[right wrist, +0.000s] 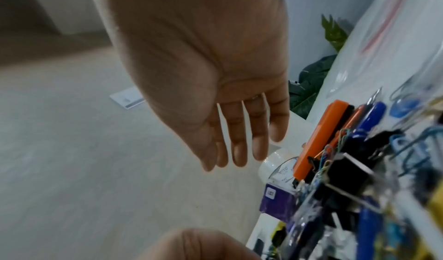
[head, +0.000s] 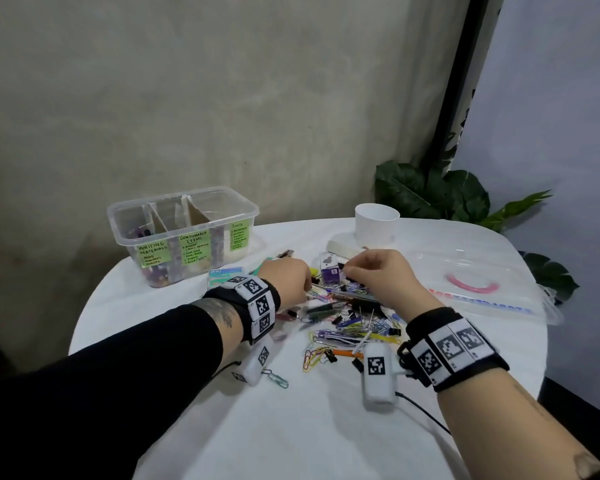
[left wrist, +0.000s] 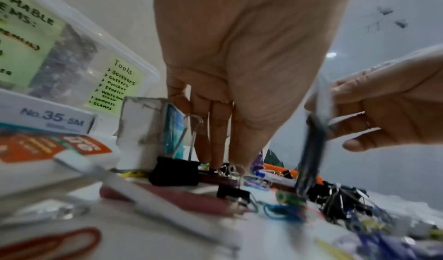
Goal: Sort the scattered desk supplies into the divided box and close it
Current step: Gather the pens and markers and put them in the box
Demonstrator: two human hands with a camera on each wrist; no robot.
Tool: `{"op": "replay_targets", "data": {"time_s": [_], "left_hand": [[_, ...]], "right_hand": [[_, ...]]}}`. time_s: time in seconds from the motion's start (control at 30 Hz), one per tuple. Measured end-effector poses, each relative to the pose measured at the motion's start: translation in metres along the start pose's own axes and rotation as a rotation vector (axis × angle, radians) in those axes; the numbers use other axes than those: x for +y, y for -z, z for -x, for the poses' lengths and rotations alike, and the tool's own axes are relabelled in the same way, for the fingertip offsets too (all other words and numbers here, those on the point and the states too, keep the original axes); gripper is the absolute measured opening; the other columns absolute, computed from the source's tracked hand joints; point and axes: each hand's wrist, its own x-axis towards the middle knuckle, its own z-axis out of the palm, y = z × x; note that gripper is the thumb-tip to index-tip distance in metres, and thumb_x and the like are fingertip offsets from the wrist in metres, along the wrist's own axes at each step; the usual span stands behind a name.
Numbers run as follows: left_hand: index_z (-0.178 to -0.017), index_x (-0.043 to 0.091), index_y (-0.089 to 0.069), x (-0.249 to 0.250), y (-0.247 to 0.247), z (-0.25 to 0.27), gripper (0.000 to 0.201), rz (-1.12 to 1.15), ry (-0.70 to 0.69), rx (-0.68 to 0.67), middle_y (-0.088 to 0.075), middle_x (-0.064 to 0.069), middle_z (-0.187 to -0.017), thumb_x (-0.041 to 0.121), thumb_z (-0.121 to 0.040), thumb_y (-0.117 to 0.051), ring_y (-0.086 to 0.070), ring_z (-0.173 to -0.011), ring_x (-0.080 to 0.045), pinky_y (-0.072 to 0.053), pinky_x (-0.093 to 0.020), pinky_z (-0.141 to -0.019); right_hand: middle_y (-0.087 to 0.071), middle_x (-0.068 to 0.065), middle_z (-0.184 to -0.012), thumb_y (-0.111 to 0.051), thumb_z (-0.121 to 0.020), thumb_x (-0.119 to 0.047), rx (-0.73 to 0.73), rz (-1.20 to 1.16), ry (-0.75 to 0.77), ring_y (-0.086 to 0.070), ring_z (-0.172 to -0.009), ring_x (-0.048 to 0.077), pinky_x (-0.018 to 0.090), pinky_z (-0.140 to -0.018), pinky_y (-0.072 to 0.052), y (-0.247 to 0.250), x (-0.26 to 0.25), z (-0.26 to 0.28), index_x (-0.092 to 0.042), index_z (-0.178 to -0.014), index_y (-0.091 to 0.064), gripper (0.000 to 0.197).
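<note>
my left hand (head: 288, 277) reaches palm down into the far left edge of the pile (head: 347, 320), fingers (left wrist: 217, 131) pointing straight down, their tips touching the clutter by a big black binder clip (left wrist: 176, 173); they are not curled round anything i can see. my right hand (head: 378, 271) hangs over the far side of the pile. in the left wrist view it pinches a thin dark, blurred thing (left wrist: 311, 150) between thumb and fingers, one end down among the clips; i cannot tell what it is. in its own wrist view the fingers (right wrist: 239, 140) look straight and apart, so the grip there is hidden.

the pile lies on the white table (head: 291, 427) right under and nearer me than both hands: paper clips, binder clips, pens, an orange cutter (right wrist: 318, 137), a purple box (head: 330, 271). a staple box (left wrist: 48, 120) sits just left of my left hand.

the divided box (head: 184, 233) stands open at the far left, well apart from my hands, with three green labels: writing materials, consumable items, tools. small coloured things show through the left and middle walls; the tools part looks white. its clear lid (head: 482, 289) lies flat to the right. a white cup (head: 376, 225) stands behind my right hand.
</note>
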Motion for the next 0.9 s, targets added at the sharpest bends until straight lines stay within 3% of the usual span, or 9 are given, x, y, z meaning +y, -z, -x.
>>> {"op": "replay_targets", "data": {"time_s": [0.13, 0.23, 0.3, 0.37, 0.47, 0.53, 0.67, 0.77, 0.9], "left_hand": [[-0.101, 0.031, -0.07, 0.007, -0.006, 0.001, 0.025, -0.045, -0.011, -0.017, -0.069, 0.009, -0.104, 0.015, -0.086, -0.059, -0.063, -0.098, -0.017, -0.049, -0.03, -0.084], [-0.102, 0.027, -0.071, 0.007, -0.005, 0.0, 0.023, -0.05, 0.011, -0.071, -0.07, 0.005, -0.103, 0.015, -0.084, -0.063, -0.064, -0.095, -0.018, -0.053, -0.03, -0.08], [-0.101, 0.023, -0.073, 0.006, -0.005, 0.001, 0.022, -0.084, 0.035, -0.124, -0.071, 0.002, -0.101, 0.014, -0.083, -0.064, -0.066, -0.093, -0.021, -0.056, -0.034, -0.082], [-0.098, 0.019, -0.075, 0.005, -0.006, 0.002, 0.02, -0.092, 0.049, -0.149, -0.073, -0.002, -0.099, 0.012, -0.084, -0.062, -0.067, -0.091, -0.023, -0.057, -0.036, -0.082], [-0.095, 0.016, -0.074, 0.006, -0.006, 0.004, 0.016, -0.101, 0.048, -0.16, -0.073, -0.004, -0.097, 0.015, -0.086, -0.061, -0.067, -0.089, -0.025, -0.058, -0.037, -0.079], [-0.095, 0.017, -0.073, 0.006, -0.006, 0.004, 0.016, -0.096, 0.036, -0.177, -0.071, -0.003, -0.098, 0.016, -0.086, -0.06, -0.066, -0.09, -0.024, -0.057, -0.034, -0.078], [-0.098, 0.023, -0.068, 0.011, -0.004, 0.002, 0.02, 0.066, 0.006, -0.154, -0.068, 0.003, -0.108, 0.01, -0.087, -0.058, -0.062, -0.098, -0.017, -0.05, -0.027, -0.081], [-0.115, 0.021, -0.064, 0.021, -0.001, -0.002, 0.028, 0.175, -0.058, -0.101, -0.065, 0.002, -0.119, 0.011, -0.091, -0.056, -0.06, -0.106, -0.018, -0.046, -0.026, -0.086], [-0.135, 0.025, -0.055, 0.038, -0.004, -0.008, 0.044, 0.222, -0.143, -0.134, -0.061, 0.003, -0.131, 0.009, -0.094, -0.053, -0.058, -0.117, -0.019, -0.043, -0.025, -0.094]], "right_hand": [[-0.069, -0.001, -0.088, -0.079, -0.08, -0.012, -0.245, 0.244, -0.079, -0.063, -0.077, 0.017, 0.027, -0.067, -0.052, -0.005, 0.011, 0.01, -0.022, -0.09, -0.075, 0.015], [-0.065, -0.005, -0.111, -0.078, -0.081, -0.014, -0.435, 0.423, 0.018, -0.062, -0.095, 0.013, 0.025, -0.08, -0.05, -0.011, 0.011, 0.019, -0.029, -0.116, -0.071, 0.039], [-0.064, -0.008, -0.122, -0.074, -0.083, -0.014, -0.537, 0.498, 0.082, -0.062, -0.105, 0.014, 0.027, -0.086, -0.051, -0.015, 0.006, 0.023, -0.031, -0.117, -0.072, 0.038], [-0.068, -0.004, -0.116, -0.072, -0.083, -0.01, -0.582, 0.594, 0.127, -0.065, -0.101, 0.017, 0.031, -0.085, -0.055, -0.019, 0.002, 0.024, -0.027, -0.108, -0.076, 0.03], [-0.067, 0.0, -0.111, -0.078, -0.079, -0.01, -0.535, 0.673, 0.161, -0.064, -0.098, 0.021, 0.033, -0.082, -0.055, -0.023, -0.004, 0.023, -0.021, -0.097, -0.078, 0.021], [-0.061, 0.002, -0.114, -0.082, -0.076, -0.016, -0.492, 0.72, 0.163, -0.057, -0.104, 0.023, 0.038, -0.088, -0.053, -0.023, -0.003, 0.022, -0.02, -0.093, -0.077, 0.018], [-0.061, -0.005, -0.1, -0.082, -0.076, -0.025, -0.4, 0.655, 0.162, -0.057, -0.099, 0.021, 0.04, -0.087, -0.052, -0.007, 0.004, 0.023, -0.031, -0.081, -0.068, 0.016], [-0.06, -0.012, -0.089, -0.075, -0.083, -0.021, -0.296, 0.563, 0.149, -0.059, -0.087, 0.016, 0.035, -0.081, -0.052, 0.015, 0.011, 0.03, -0.027, -0.09, -0.066, 0.013], [-0.063, -0.009, -0.09, -0.068, -0.09, -0.022, -0.205, 0.494, 0.12, -0.059, -0.082, 0.015, 0.032, -0.072, -0.049, 0.042, 0.026, 0.044, -0.031, -0.091, -0.059, 0.013]]}}
